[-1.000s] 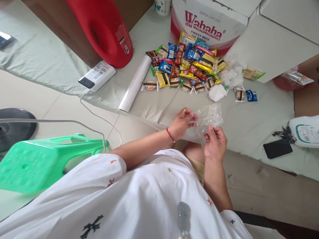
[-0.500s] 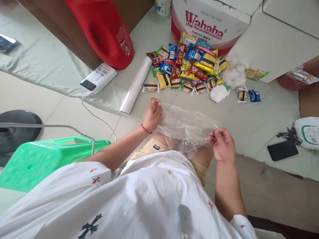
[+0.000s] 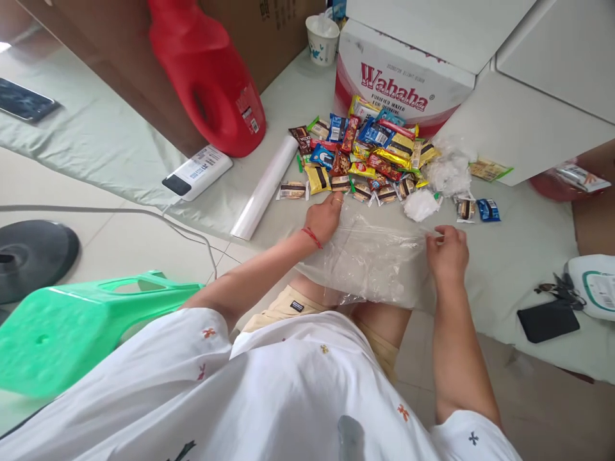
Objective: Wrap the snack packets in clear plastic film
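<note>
A clear plastic bag spreads between my two hands, over the near edge of the covered table and above my knees. My left hand, with a red cord at its wrist, pinches the bag's upper left side, just short of the snack pile. Gripped by my right hand is its upper right corner. Beyond the bag lies a heap of small wrapped snacks in several colours. Crumpled clear plastic and a white crumpled piece lie at the heap's right.
A roll of clear film lies left of the snacks, near a white power bank and a red jug. Behind stands a Wahaha carton beside a paper cup. A green stool is at lower left; a black wallet-like item lies right.
Both hands have moved forward and to the right with the bag, which now hangs flatter and wider over the table edge. The camera view has tilted up slightly.
</note>
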The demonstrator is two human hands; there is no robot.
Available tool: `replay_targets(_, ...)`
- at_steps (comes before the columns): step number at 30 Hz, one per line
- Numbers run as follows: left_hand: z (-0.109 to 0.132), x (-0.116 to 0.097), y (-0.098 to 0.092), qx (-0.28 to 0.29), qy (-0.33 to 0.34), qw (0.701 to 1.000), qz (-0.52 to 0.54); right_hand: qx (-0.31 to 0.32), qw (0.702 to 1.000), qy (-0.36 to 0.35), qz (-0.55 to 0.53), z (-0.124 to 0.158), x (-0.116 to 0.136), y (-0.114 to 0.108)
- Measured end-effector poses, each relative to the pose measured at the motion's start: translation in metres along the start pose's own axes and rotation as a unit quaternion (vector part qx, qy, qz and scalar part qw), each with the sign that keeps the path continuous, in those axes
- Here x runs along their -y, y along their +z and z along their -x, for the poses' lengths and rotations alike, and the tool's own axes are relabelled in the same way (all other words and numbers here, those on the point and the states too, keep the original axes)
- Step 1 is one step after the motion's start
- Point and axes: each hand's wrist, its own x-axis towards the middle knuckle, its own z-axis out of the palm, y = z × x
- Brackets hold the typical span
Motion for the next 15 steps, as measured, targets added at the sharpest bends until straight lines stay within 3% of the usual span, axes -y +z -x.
replay_targets(2, 0.002, -0.001, 0.003, -0.003, 0.003, 1.0, -0.003, -0.079, 0.993, -0.086, 0.002, 0.029, 0.028, -0.008)
replay_targets(3, 0.003, -0.001, 0.003, -0.004, 0.004, 1.0, -0.001, -0.074, 0.988, -0.136, -0.014, 0.047, 0.042, -0.008)
replay_targets(5, 0.003, -0.001, 0.002, -0.004, 0.002, 1.0, 0.006, 0.031, 0.963, -0.264, -0.03, 0.085, 0.068, 0.0)
replay_targets(7, 0.001, 0.0, -0.001, -0.002, -0.007, 1.0, 0.014, 0.159, 0.925, -0.344, -0.017, 0.118, 0.083, 0.018)
replay_targets(10, -0.004, 0.003, -0.009, -0.032, -0.037, 0.998, 0.028, 0.259, 0.896, -0.36, 0.02, 0.148, 0.083, 0.048)
replay_targets(13, 0.006, 0.002, -0.021, -0.149, -0.031, 0.987, 0.04, 0.276, 0.895, -0.349, 0.042, 0.156, 0.075, 0.064)
replay_targets(15, 0.023, -0.005, -0.027, -0.207, 0.028, 0.976, 0.055, 0.271, 0.898, -0.345, 0.045, 0.156, 0.075, 0.065)
